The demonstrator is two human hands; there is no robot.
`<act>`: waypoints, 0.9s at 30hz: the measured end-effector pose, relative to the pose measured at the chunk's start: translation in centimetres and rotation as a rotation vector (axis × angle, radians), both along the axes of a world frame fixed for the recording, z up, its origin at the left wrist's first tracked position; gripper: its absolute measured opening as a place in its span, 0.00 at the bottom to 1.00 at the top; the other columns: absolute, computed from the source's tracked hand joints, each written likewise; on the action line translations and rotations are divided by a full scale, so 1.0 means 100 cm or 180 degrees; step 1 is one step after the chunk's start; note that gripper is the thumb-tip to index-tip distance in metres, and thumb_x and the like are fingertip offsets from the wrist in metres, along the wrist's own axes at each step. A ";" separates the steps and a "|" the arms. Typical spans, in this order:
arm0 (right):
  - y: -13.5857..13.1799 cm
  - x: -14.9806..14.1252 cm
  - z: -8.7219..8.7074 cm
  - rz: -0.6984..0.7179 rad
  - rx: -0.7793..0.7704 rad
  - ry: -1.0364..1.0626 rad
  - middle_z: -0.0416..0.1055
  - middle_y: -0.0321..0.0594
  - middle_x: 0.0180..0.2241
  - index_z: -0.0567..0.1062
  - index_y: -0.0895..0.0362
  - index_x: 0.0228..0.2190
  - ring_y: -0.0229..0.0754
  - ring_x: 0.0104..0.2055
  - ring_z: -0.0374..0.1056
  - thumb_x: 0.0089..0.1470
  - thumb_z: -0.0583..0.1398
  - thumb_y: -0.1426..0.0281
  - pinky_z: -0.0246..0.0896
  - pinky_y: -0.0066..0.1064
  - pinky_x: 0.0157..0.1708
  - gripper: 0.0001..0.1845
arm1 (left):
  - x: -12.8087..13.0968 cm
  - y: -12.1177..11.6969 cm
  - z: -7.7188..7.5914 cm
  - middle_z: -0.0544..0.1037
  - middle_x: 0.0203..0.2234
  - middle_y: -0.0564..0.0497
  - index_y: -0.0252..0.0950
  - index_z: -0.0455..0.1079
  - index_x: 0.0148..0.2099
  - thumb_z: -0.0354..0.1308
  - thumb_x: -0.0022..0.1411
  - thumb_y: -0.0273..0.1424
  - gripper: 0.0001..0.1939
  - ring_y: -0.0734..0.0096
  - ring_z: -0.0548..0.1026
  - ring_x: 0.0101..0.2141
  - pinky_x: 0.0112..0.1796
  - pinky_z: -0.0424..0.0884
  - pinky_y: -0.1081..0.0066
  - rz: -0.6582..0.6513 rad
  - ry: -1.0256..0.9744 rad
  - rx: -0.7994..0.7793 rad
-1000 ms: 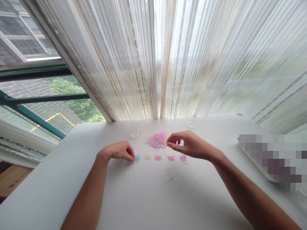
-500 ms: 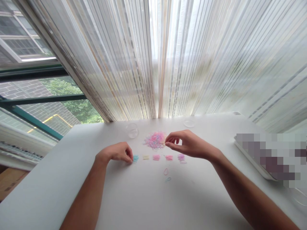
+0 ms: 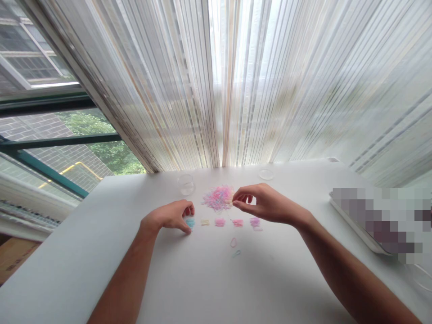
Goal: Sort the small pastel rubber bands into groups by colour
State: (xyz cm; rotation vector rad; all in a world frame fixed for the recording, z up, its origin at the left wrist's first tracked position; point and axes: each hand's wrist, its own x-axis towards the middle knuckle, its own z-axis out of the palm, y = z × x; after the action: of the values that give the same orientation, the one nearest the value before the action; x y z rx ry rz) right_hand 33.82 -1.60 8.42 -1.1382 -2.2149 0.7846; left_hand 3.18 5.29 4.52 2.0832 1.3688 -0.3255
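A loose heap of thin pastel rubber bands (image 3: 218,198) lies on the white table. In front of it runs a row of small sorted bunches: a blue bunch (image 3: 191,223), a pale yellow bunch (image 3: 205,222), a pink bunch (image 3: 220,222), a deeper pink bunch (image 3: 238,222) and a purple bunch (image 3: 254,222). My left hand (image 3: 177,216) is open beside the blue bunch, thumb and fingers apart around its left side. At the heap's right edge, my right hand (image 3: 256,201) is pinched closed. Pale yellow shows by its fingertips, but what they hold is too small to make out.
Nearer me lie a single pink band (image 3: 233,242) and a blue band (image 3: 236,254). A clear round container (image 3: 186,185) and a clear lid (image 3: 266,173) stand at the back. A white tray (image 3: 361,229), partly blurred out, is at the right. Striped curtains (image 3: 216,90) hang behind the table.
My left hand's fingers have spread from a pinch at the blue bunch and shifted slightly right. The right hand stays pinched at the heap's edge.
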 end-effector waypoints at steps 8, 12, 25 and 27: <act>-0.001 0.000 0.002 -0.0007 -0.0104 -0.0064 0.80 0.38 0.35 0.81 0.56 0.38 0.40 0.37 0.75 0.62 0.60 0.66 0.68 0.30 0.38 0.09 | 0.002 -0.001 -0.003 0.74 0.36 0.51 0.37 0.70 0.39 0.65 0.42 0.35 0.19 0.62 0.72 0.37 0.35 0.67 0.70 0.0028 -0.0035 -0.0095; -0.002 0.001 -0.001 0.0087 -0.0409 -0.0499 0.80 0.38 0.35 0.81 0.55 0.38 0.40 0.36 0.75 0.61 0.61 0.66 0.65 0.29 0.34 0.09 | 0.002 0.000 -0.004 0.74 0.36 0.51 0.37 0.71 0.40 0.64 0.42 0.34 0.19 0.63 0.73 0.37 0.35 0.68 0.70 0.0054 -0.0047 -0.0115; -0.023 -0.039 -0.029 0.0551 -0.1109 -0.2248 0.78 0.40 0.31 0.82 0.56 0.33 0.41 0.29 0.69 0.48 0.63 0.76 0.49 0.27 0.21 0.10 | 0.001 0.000 0.000 0.76 0.36 0.50 0.37 0.72 0.39 0.64 0.43 0.36 0.19 0.63 0.74 0.36 0.35 0.68 0.71 0.0043 -0.0063 -0.0076; -0.026 -0.045 -0.031 0.0646 -0.0958 -0.2366 0.79 0.43 0.30 0.83 0.57 0.33 0.41 0.28 0.69 0.49 0.62 0.77 0.48 0.27 0.22 0.10 | -0.001 -0.001 0.003 0.76 0.37 0.50 0.37 0.72 0.40 0.64 0.45 0.38 0.19 0.63 0.74 0.36 0.35 0.68 0.71 0.0049 -0.0088 -0.0045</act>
State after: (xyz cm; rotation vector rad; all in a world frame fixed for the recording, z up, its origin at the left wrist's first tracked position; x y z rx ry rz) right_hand 29.35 -4.21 5.28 -1.5536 -2.9271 0.8997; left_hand 3.08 5.21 4.83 2.0571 1.3620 -0.2982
